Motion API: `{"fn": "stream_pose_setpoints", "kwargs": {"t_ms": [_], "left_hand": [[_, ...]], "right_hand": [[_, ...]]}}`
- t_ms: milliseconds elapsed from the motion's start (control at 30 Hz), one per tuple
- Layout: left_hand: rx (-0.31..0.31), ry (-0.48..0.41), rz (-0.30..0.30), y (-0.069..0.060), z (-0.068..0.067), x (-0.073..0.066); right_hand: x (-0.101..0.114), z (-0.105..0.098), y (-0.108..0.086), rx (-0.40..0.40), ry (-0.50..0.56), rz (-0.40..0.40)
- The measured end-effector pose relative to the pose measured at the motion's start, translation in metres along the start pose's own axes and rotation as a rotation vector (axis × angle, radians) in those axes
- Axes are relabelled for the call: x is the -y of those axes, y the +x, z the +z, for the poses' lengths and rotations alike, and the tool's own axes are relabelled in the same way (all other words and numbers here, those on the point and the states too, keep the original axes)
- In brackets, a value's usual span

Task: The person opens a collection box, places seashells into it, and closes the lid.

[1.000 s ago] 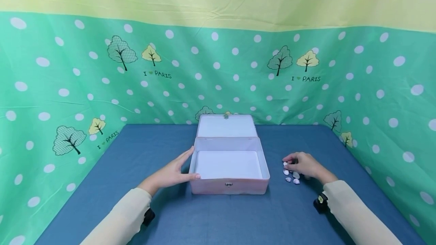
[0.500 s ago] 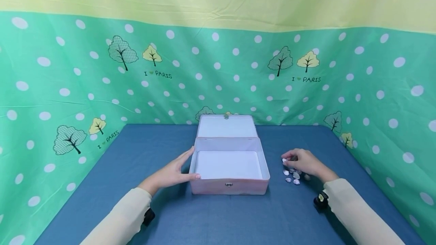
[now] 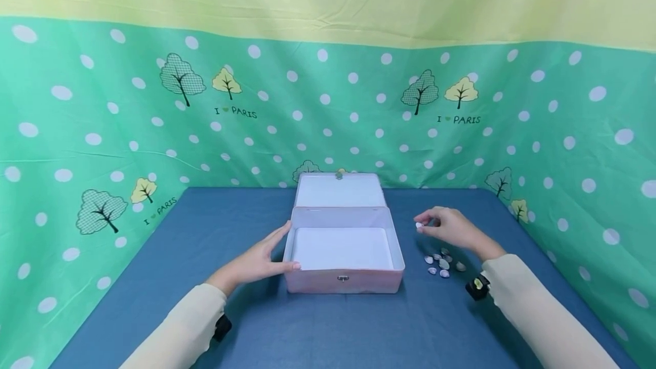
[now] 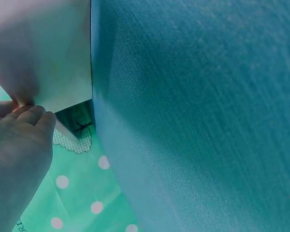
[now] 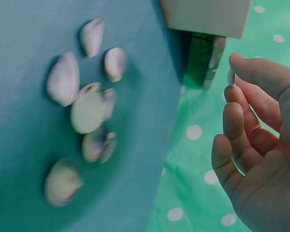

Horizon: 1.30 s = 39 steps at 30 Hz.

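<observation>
An open, pale pink tin box (image 3: 343, 281) with a white inside stands on the blue cloth, its lid (image 3: 339, 190) tipped back. My left hand (image 3: 256, 258) rests on the box's left side, thumb on the front rim corner and fingers spread along the wall. In the left wrist view, fingertips (image 4: 33, 115) touch the wall. My right hand (image 3: 453, 228) is raised right of the box and pinches a small white seashell (image 3: 419, 225) between thumb and forefinger. The right wrist view shows that shell (image 5: 231, 77) edge-on. Below lie several more seashells (image 3: 443, 265).
The blue cloth-covered table (image 3: 338, 335) extends on both sides of the box. Behind and beside it hangs a green curtain (image 3: 353, 147) with white dots and trees. Black wrist cameras (image 3: 478, 287) sit at the cuffs.
My right hand has lifted a seashell off the pile and carried it up and left, towards the box. The left hand and the box have stayed in place.
</observation>
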<state>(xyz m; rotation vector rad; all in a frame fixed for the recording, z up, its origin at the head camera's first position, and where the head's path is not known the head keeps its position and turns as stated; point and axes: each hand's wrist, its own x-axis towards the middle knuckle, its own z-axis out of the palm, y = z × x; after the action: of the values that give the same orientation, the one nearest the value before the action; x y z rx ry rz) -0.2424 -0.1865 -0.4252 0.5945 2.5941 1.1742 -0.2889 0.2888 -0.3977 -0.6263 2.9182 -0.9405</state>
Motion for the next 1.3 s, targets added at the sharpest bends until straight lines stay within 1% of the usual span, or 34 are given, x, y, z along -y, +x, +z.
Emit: {"fn": "stream_pose_setpoints", "kwargs": {"t_ms": [233, 500, 633, 833, 967, 1100, 1300], "left_hand": [[-0.004, 0.013, -0.004, -0.001, 0.000, 0.001], [-0.005, 0.005, -0.005, 0.000, 0.000, 0.001], [-0.002, 0.000, -0.003, -0.001, 0.000, 0.002], [0.005, -0.003, -0.015, 0.000, 0.000, 0.001], [0.002, -0.002, -0.021, 0.001, 0.000, 0.001], [0.001, -0.002, -0.007, 0.001, 0.000, 0.001], [0.004, 0.002, -0.005, 0.001, 0.000, 0.002]], "right_hand": [[0.019, -0.002, 0.015, -0.001, -0.011, -0.048], [0.052, 0.000, 0.032, 0.015, 0.015, -0.082], [0.067, 0.004, 0.043, 0.025, 0.018, -0.128], [0.093, 0.007, 0.056, 0.059, 0.049, -0.189], [0.108, 0.013, 0.067, 0.083, 0.035, -0.225], [0.123, 0.018, 0.078, 0.106, 0.024, -0.262], [0.136, 0.030, 0.096, 0.151, 0.041, -0.296]]}}
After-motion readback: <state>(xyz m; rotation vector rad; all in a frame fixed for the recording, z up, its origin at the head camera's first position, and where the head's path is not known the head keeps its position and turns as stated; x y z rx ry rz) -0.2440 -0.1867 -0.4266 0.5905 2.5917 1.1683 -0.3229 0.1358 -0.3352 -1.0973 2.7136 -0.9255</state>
